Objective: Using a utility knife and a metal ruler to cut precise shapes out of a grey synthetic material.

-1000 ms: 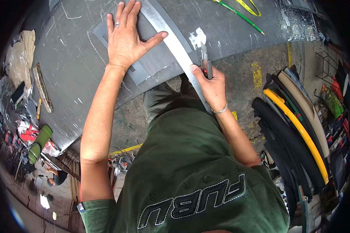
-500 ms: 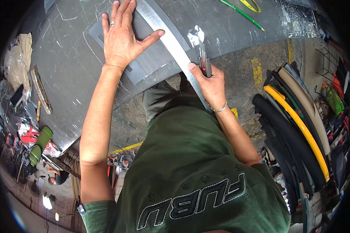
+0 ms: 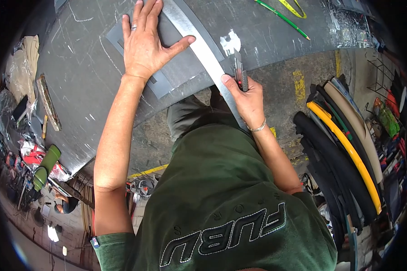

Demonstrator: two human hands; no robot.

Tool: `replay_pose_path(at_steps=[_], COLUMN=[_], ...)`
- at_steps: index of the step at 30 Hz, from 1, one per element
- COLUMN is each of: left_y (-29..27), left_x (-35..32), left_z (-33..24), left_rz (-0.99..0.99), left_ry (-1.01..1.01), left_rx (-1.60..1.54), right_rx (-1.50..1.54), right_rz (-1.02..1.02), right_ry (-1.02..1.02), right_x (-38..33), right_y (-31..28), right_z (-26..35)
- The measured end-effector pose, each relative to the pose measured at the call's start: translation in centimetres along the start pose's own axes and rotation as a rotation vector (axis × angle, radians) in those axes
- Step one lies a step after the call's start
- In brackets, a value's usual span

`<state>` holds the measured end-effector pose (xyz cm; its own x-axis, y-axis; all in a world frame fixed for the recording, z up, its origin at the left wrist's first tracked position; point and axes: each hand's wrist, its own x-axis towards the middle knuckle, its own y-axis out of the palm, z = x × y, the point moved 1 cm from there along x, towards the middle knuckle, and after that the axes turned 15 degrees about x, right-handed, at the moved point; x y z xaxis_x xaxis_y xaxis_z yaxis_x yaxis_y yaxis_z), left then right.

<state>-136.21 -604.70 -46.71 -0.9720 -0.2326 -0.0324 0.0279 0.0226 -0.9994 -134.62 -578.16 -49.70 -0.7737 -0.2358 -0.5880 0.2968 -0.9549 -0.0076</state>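
Note:
My left hand [image 3: 145, 43] lies spread on a grey sheet piece [image 3: 172, 79], its thumb reaching onto the long metal straightedge [image 3: 199, 47]. That straightedge runs diagonally over the sheet and past the table's near edge toward my body. At its near part, my right hand [image 3: 247, 101] holds a utility knife [image 3: 241, 74], blade end pointing away from me. The right thumb presses on the straightedge, while the other fingers are mostly hidden. A dark slot shows in the sheet beside my left wrist.
The dark, scratched work table [image 3: 88, 90] bears a green pencil [image 3: 282, 19] and a yellow tape measure [image 3: 294, 8] at the far right. Rolls of material, one of them yellow [image 3: 343, 153], stand on the right. At far left lie plastic bags [image 3: 20, 77]; a person [image 3: 67, 204] is farther off.
Both hands, the straightedge and the sheet appear shifted very slightly to the right, along with the whole scene. Each hand keeps its hold and pose.

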Motion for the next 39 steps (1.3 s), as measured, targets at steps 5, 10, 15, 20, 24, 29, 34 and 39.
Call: replay_pose_path(at_steps=[5,10,15,20,24,29,34,39], left_y=[-0.1,0.1,1.3,2.1,2.2,2.3,2.4,2.5], left_x=[0.1,-0.1,-0.2,-0.4,-0.4,-0.4,-0.3,-0.4], left_z=[0.0,0.2,0.8,0.9,1.0,1.1,1.1,1.2], left_rz=[0.016,-0.020,-0.104,-0.165,-0.173,-0.172,-0.178,-0.180], left_ry=[-0.006,0.011,0.023,0.036,0.035,0.033,0.031,0.028], left_rx=[0.005,0.007,-0.015,-0.038,-0.042,-0.024,-0.016,-0.003], right_rx=[-0.012,-0.001,-0.018,0.012,-0.059,0.003,0.015,0.030], right_rz=[0.010,0.035,0.024,0.018,0.012,0.008,-0.003,-0.002], right_ry=[-0.003,-0.025,0.002,-0.007,-0.066,-0.082,-0.062,-0.051], right_x=[0.1,0.3,0.3,0.4,0.3,0.2,0.1,0.1], right_y=[-0.1,-0.1,-0.2,-0.4,-0.4,0.0,-0.1,-0.2], right_z=[-0.1,-0.6,-1.0,-1.6,-1.7,-1.4,-1.2,-1.4])
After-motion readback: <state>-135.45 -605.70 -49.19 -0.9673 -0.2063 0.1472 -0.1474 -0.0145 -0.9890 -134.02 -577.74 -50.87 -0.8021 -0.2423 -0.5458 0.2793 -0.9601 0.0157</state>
